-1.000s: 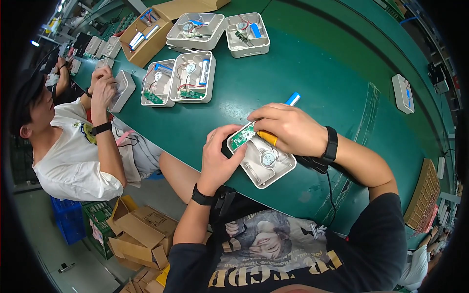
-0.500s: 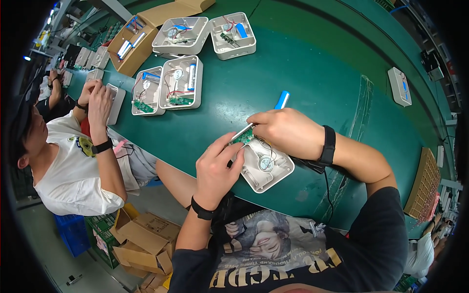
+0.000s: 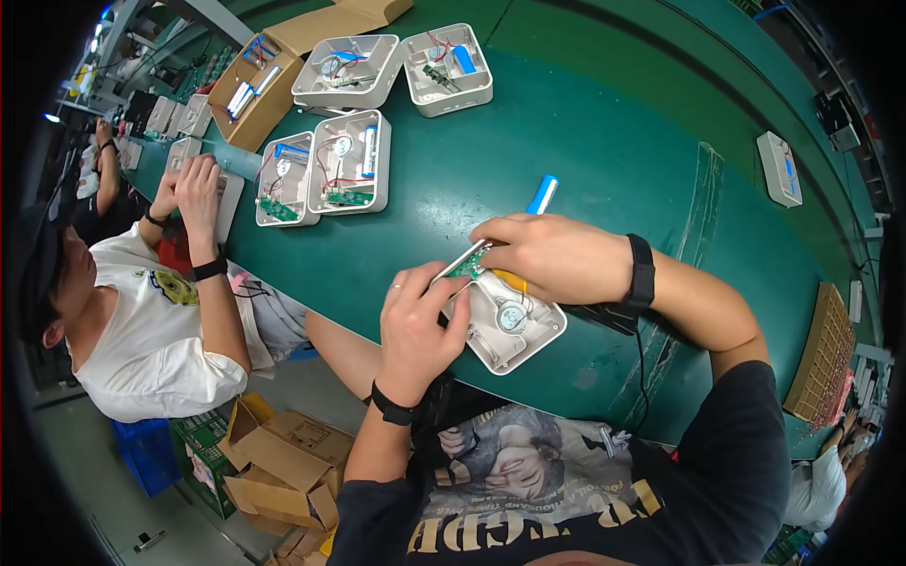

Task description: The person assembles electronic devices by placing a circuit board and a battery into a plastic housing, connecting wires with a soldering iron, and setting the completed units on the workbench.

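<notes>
An open white plastic housing (image 3: pixel 517 356) sits tilted on the green table in front of me. Inside it are a round speaker (image 3: pixel 511 318), thin wires and a green circuit board (image 3: pixel 467 268). My left hand (image 3: pixel 415 316) is closed around the housing's left edge, its fingertips beside the board. Over the far corner, my right hand (image 3: pixel 559 259) is bent with its fingers pressed down at the board; what they pinch is hidden. A yellow piece (image 3: pixel 511 280) shows under that hand. Just beyond it lies a blue cylindrical battery (image 3: pixel 543 193).
Several white housings with batteries and boards, one of them here (image 3: pixel 376 194), stand at the far left, beside a cardboard box (image 3: pixel 229 124) of batteries. Another housing (image 3: pixel 768 168) lies far right. A co-worker (image 3: pixel 156 311) works at my left. A black cable (image 3: pixel 643 377) runs at right.
The yellow piece has come into sight under my right hand. My right fingers have shifted slightly left along the board; my left hand still holds the housing.
</notes>
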Motion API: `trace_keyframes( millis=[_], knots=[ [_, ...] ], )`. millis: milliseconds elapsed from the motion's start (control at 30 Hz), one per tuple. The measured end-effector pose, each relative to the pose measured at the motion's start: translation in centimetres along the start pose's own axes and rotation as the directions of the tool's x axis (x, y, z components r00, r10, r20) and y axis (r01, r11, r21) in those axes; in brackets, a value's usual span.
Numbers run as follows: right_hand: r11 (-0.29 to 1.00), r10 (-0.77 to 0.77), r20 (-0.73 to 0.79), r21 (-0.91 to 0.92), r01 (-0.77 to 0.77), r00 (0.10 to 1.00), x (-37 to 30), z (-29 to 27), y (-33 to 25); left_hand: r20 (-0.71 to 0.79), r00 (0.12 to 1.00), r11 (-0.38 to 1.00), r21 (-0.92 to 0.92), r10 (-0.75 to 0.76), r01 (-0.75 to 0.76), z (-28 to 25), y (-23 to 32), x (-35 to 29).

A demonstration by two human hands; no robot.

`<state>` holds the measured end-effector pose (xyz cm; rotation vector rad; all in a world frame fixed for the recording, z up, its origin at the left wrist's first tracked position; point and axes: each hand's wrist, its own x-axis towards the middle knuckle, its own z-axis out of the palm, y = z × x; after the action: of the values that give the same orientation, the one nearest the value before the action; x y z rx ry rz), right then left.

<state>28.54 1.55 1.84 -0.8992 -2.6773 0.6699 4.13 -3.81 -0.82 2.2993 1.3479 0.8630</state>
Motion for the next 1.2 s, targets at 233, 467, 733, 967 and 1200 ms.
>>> trace_keyframes(
  millis=[233,467,733,967,1200],
  knots=[
    [0.997,-0.065,-0.315,0.012,0.073,0.947,0.9,0.1,3.4,-0.099,0.978,0.982,-0.063,-0.181,0.176,-0.5,-2.2,-2.1],
    [0.919,0.131,-0.231,0.394,-0.030,0.964,0.9,0.8,1.8,-0.205,0.913,0.911,-0.294,-0.354,0.288,0.2,-3.1,-3.3],
    [0.996,-0.070,-0.440,0.011,0.083,0.895,0.4,2.1,-3.1,-0.324,0.929,0.984,-0.023,-0.177,0.179,1.5,-3.0,-3.7],
    [0.991,0.051,-0.344,-0.102,-0.092,0.938,0.7,3.0,-3.9,-0.311,0.945,0.991,0.056,-0.098,0.122,1.6,-2.5,-3.9],
    [0.973,0.109,-0.293,-0.164,-0.162,0.950,1.5,3.8,-5.1,-0.306,0.952,0.995,0.090,-0.008,0.037,0.9,-2.7,-3.7]
  ],
)
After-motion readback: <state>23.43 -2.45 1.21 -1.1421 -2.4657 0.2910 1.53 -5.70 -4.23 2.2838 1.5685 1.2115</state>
